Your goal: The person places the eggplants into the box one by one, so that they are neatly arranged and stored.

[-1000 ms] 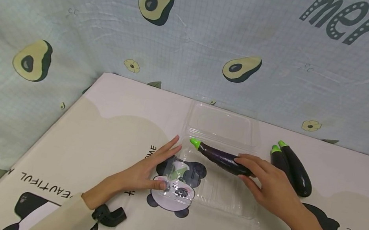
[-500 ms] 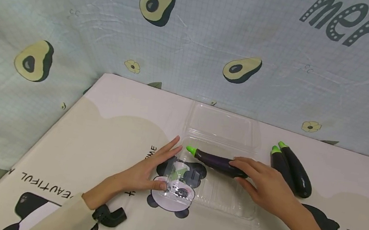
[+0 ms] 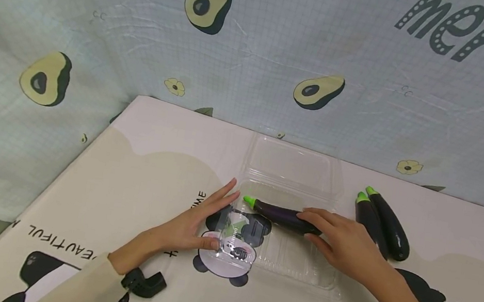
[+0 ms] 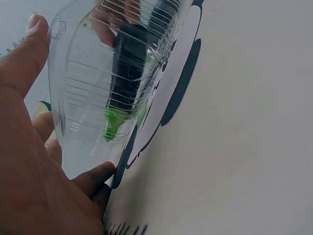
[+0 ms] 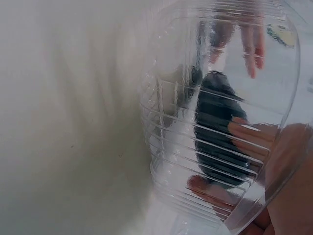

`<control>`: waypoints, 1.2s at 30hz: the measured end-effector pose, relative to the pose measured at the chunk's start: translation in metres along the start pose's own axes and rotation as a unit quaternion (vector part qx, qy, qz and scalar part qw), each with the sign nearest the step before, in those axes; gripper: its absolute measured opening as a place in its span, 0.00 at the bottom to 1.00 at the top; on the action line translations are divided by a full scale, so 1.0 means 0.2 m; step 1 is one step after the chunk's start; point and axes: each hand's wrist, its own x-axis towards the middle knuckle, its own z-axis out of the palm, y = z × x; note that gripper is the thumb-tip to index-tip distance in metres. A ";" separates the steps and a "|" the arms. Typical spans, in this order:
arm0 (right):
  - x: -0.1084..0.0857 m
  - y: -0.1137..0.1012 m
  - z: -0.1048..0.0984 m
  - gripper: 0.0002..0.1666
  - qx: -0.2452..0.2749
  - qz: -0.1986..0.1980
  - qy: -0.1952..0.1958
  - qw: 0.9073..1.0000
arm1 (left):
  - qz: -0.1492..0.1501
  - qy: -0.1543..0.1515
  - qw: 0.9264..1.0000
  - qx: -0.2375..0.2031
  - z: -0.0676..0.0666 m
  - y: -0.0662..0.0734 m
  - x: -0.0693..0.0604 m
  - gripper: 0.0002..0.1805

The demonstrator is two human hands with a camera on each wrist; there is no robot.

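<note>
One eggplant (image 3: pixel 278 215) (green-tipped) in container (image 3: pixel 294 272)

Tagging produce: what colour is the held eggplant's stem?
The stem is bright green, clearest in the head view.

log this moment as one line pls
right hand: grips eggplant inside clear container | left hand: at container's left side | lid: open | two more eggplants: on table, right

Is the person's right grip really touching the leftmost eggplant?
Touching: in the head view, the right grip pinches the eggplant near its blunt end between thumb and fingers.
</note>
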 end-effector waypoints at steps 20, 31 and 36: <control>0.04 0.00 0.01 0.29 -0.035 -0.002 -0.023 0.999 | -0.012 -0.003 1.000 0.001 0.00 -0.01 0.00 0.50; 0.04 0.00 0.02 0.29 -0.043 0.016 -0.013 0.999 | -0.018 -0.004 1.000 -0.004 0.00 0.00 0.00 0.50; 0.05 0.00 0.02 0.28 -0.048 0.029 -0.016 0.998 | -0.020 -0.003 1.000 -0.006 0.00 0.01 0.00 0.50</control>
